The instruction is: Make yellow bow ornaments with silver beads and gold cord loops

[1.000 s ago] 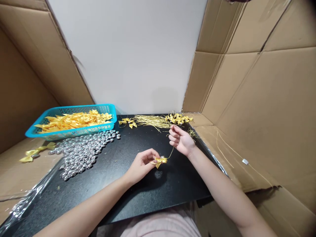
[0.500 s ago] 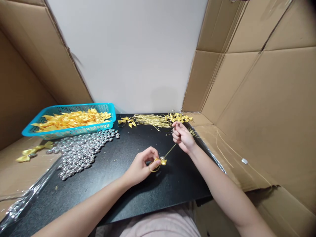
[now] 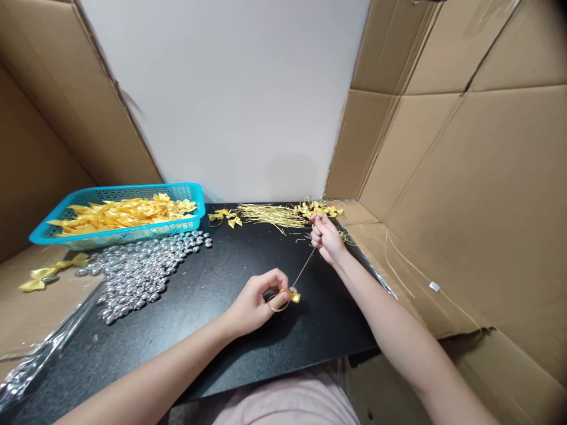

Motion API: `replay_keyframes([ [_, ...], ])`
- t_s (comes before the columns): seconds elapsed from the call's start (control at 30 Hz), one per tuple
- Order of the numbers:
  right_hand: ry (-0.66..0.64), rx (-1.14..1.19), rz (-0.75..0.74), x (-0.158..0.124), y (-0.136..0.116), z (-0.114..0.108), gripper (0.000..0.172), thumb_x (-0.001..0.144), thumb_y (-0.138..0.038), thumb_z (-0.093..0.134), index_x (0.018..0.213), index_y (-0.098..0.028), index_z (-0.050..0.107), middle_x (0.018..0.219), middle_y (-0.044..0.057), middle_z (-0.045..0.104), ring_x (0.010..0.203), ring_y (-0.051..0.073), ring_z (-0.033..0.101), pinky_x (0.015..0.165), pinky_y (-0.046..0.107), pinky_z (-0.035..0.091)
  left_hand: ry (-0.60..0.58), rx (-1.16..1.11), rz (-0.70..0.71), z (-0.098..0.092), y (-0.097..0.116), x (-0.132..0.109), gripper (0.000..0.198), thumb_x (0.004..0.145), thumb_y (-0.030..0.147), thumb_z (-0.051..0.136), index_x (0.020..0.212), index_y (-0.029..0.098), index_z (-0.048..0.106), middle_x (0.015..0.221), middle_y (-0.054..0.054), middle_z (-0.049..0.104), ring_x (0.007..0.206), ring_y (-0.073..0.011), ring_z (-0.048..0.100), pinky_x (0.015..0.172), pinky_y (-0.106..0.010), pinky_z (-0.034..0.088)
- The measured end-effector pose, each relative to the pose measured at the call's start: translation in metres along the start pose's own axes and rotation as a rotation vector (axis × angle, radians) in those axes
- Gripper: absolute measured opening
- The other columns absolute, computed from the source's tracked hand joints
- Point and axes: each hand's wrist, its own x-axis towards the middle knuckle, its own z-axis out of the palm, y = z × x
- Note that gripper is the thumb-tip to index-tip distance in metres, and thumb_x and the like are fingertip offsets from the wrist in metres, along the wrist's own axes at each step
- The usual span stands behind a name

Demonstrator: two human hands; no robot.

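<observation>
My left hand (image 3: 257,301) pinches a small yellow ribbon bow (image 3: 294,295) with a silver bead, just above the black tabletop (image 3: 212,330). A loop of gold cord (image 3: 277,304) hangs under my fingers. From the bow a taut gold cord (image 3: 305,268) runs up and right to my right hand (image 3: 326,237), which is closed on its end. My right hand is near the pile of finished bows (image 3: 319,209) at the back.
A turquoise basket (image 3: 110,239) of yellow ribbon bows stands at the back left. Several silver beads (image 3: 137,271) lie spread in front of it. A bundle of gold cords (image 3: 270,215) lies at the back. Cardboard walls (image 3: 465,177) close in both sides.
My right hand has moved up and away, pulling the gold cord taut. My left hand has sunk slightly toward the table with the bow, and a cord loop now shows beneath it.
</observation>
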Motion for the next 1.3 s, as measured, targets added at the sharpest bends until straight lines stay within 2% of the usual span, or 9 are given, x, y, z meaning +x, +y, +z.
replay_keyframes([
  [0.37, 0.036, 0.051, -0.009, 0.000, -0.005, -0.001, 0.024, 0.086, -0.037, 0.063, 0.080, -0.021, 0.046, 0.045, -0.015, 0.021, 0.034, 0.003, 0.010, 0.034, 0.012, 0.013, 0.032, -0.079, -0.029, 0.001, 0.002, 0.000, 0.017, 0.086, 0.031, 0.058, 0.077, 0.017, 0.053, 0.073, 0.000, 0.060, 0.068, -0.0130, 0.056, 0.066, -0.024, 0.043],
  [0.53, 0.009, 0.115, -0.051, -0.007, -0.020, 0.003, 0.019, 0.089, -0.036, 0.059, 0.082, -0.022, 0.048, 0.049, -0.013, 0.020, 0.037, 0.005, 0.012, 0.035, 0.013, 0.015, 0.073, -0.131, -0.102, -0.004, 0.007, 0.000, 0.017, 0.086, 0.033, 0.060, 0.083, 0.017, 0.056, 0.075, -0.001, 0.066, 0.070, -0.0138, 0.061, 0.069, -0.024, 0.046],
  [0.7, -0.151, 0.181, -0.063, -0.026, -0.047, 0.017, 0.014, 0.089, -0.033, 0.058, 0.083, -0.023, 0.051, 0.053, -0.010, 0.016, 0.040, 0.006, 0.013, 0.037, 0.015, 0.017, 0.087, -0.107, -0.212, -0.005, 0.008, -0.002, 0.022, 0.085, 0.037, 0.061, 0.088, 0.016, 0.065, 0.082, -0.006, 0.072, 0.074, -0.0164, 0.064, 0.069, -0.026, 0.047],
  [0.87, -0.308, 0.126, -0.105, -0.043, -0.068, 0.040, 0.015, 0.088, -0.033, 0.060, 0.081, -0.023, 0.053, 0.055, -0.009, 0.015, 0.043, 0.007, 0.012, 0.039, 0.017, 0.017, 0.100, -0.126, -0.296, -0.001, 0.004, -0.003, 0.022, 0.082, 0.036, 0.062, 0.081, 0.015, 0.068, 0.079, -0.007, 0.073, 0.069, -0.0166, 0.064, 0.064, -0.025, 0.046],
  [1.1, -0.485, 0.014, -0.115, -0.054, -0.077, 0.072, 0.020, 0.085, -0.037, 0.063, 0.077, -0.021, 0.056, 0.050, -0.011, 0.018, 0.042, 0.006, 0.013, 0.040, 0.020, 0.014, 0.155, -0.203, -0.335, 0.001, 0.001, 0.000, 0.010, 0.071, 0.023, 0.066, 0.067, 0.015, 0.063, 0.065, -0.002, 0.069, 0.059, -0.0129, 0.060, 0.059, -0.023, 0.044],
  [1.3, -0.557, -0.082, -0.193, -0.060, -0.079, 0.085, 0.020, 0.087, -0.038, 0.062, 0.077, -0.021, 0.059, 0.050, -0.010, 0.024, 0.041, 0.005, 0.018, 0.040, 0.020, 0.018, 0.214, -0.246, -0.349, 0.002, 0.002, 0.004, 0.009, 0.065, 0.022, 0.066, 0.061, 0.016, 0.061, 0.062, -0.001, 0.070, 0.056, -0.0128, 0.061, 0.057, -0.023, 0.044],
])
